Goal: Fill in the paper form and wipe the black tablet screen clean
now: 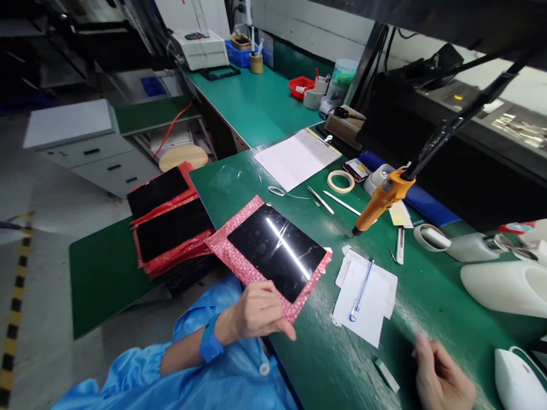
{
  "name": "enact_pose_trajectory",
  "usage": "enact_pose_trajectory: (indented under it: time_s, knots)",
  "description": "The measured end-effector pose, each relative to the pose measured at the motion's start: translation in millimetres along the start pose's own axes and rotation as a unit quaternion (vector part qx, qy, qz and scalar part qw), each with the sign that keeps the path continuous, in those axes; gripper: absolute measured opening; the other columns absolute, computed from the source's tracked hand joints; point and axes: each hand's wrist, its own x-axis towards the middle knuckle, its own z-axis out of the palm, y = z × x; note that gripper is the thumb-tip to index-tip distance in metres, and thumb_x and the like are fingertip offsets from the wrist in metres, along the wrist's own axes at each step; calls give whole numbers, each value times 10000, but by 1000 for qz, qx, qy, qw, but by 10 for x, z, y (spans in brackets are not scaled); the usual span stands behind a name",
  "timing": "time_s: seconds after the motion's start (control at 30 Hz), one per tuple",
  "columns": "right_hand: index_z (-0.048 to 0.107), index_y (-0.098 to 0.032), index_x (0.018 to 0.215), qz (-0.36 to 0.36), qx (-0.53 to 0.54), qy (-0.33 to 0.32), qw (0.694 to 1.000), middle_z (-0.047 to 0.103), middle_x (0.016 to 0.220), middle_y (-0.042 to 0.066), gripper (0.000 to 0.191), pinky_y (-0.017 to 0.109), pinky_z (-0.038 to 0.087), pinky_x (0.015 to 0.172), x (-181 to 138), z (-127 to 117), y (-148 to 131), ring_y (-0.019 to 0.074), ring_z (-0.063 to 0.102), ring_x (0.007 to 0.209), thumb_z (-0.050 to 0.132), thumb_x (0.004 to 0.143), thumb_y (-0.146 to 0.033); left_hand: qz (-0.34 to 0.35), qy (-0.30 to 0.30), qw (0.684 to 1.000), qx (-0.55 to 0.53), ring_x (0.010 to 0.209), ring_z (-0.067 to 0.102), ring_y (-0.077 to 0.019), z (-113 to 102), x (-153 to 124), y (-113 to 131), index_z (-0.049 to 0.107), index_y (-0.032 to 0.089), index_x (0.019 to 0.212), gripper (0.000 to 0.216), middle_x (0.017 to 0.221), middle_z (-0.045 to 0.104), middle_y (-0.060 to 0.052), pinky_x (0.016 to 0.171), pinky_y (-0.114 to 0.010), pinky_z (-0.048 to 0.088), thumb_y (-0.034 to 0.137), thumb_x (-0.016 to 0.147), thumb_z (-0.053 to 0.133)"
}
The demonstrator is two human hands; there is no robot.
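Observation:
A black glass screen panel lies face up on a pink bubble-wrap bag, which reaches over the green bench's edge. My left hand is closed at the bag's near edge, fingers curled on it, with the fingertips hidden. A bright light streak reflects off the glass. At the lower right, my right hand rests over the bench, fingers loosely curled and thumb raised, with nothing visible in it. Left of it lies a small green-and-white block. Papers with a blue pen lie between my hands.
More black panels on red bags are stacked on a lower surface at left. An orange electric screwdriver hangs over the bench. Behind are a clipboard, tape roll, tweezers and utility knife. White bottles stand at right.

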Motion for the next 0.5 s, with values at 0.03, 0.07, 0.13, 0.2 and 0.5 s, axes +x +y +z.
enact_pose_trajectory:
  time_s: [0.03,0.07,0.13,0.2,0.5]
  knots:
    - [542,-242,553,-13,-15,5,1000,413,462,-15,846,290,350,433,6,-10,-5,124,363,421,584,883,-1020,-12,12,1000,6,445,438,-91,-40,-29,-14,529,193,798,445,547,522,68,541,-291,459,347,1212,576]
    - [544,-243,558,-32,-28,19,999,441,470,-7,836,294,360,445,13,-13,-13,130,395,425,560,928,-992,-24,24,999,14,451,438,-94,-69,-51,-35,487,201,787,467,550,510,66,553,-292,466,349,1228,529]
    - [598,-232,638,-95,-57,51,993,562,548,16,763,294,404,493,34,7,-42,147,504,473,546,1026,-888,-52,46,997,37,548,564,-108,-89,-71,-88,540,191,880,380,660,626,30,630,-295,521,257,1243,450]
    - [664,-211,812,-174,-86,63,979,647,674,21,614,293,439,555,68,83,-108,152,559,540,573,1102,-744,-76,63,993,67,725,698,-139,-71,-57,-135,627,164,1078,200,843,746,-24,723,-311,567,138,1207,475]
    - [547,-160,1444,-382,-184,-37,905,694,1290,194,410,434,512,954,446,1032,-751,308,669,1136,479,1200,-483,-109,-44,987,109,1051,748,-205,-121,61,-143,638,144,1316,291,1151,786,-70,932,-364,550,399,1231,526]
